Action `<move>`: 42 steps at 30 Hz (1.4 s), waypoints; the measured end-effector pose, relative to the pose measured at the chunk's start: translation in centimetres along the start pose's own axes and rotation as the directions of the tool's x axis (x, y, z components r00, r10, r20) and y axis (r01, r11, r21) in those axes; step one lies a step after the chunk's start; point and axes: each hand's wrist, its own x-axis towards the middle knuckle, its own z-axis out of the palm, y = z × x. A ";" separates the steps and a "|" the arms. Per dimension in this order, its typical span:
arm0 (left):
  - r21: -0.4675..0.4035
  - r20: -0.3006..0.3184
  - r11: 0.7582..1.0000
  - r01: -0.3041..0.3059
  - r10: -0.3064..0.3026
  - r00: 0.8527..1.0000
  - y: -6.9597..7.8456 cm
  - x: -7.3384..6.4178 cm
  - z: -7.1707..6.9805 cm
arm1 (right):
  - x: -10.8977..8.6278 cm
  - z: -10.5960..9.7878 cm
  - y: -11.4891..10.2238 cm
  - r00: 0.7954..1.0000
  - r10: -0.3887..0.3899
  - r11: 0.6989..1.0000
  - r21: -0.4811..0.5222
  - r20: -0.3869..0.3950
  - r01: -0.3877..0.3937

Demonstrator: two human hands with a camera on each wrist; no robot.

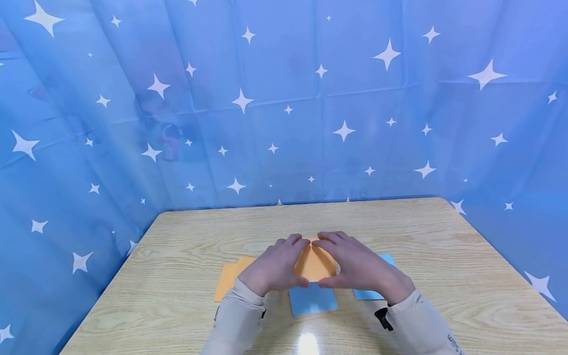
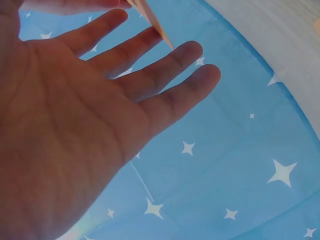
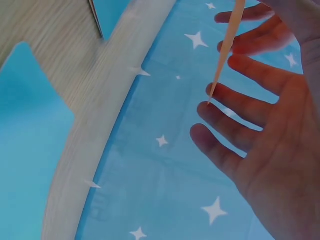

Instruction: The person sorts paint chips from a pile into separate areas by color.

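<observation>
In the head view an orange card is held up between the two hands, tilted, its face toward me. My left hand holds its left side, thumb low and fingertips at the upper edge. My right hand holds the right side the same way. Both wrist views show the card edge-on as a thin strip at fairly straight fingertips, and again as an orange sliver by the right fingers. Right below the held card in the head view, a blue card shows, its upper part covered.
Orange cards overlap on the wooden table, left of the left hand. Blue cards lie at the right, partly behind the right wrist. A blue curtain with white stars hangs along the table's back edge.
</observation>
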 end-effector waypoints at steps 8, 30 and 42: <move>-0.052 0.008 0.998 0.036 -0.035 0.999 -0.8 -1.0 -1.2 | 1.2 0.1 -0.9 1.000 0.000 1.000 0.009 0.007 0.000; -0.138 0.031 0.967 0.212 -0.210 0.977 -5.0 -4.0 -3.0 | 7.2 3.1 -4.5 0.997 -0.019 0.998 0.063 0.076 0.015; -0.075 0.108 0.945 0.319 -0.310 0.945 -6.3 -4.2 -2.5 | 9.3 6.2 -5.5 0.992 -0.025 0.999 0.029 0.121 0.021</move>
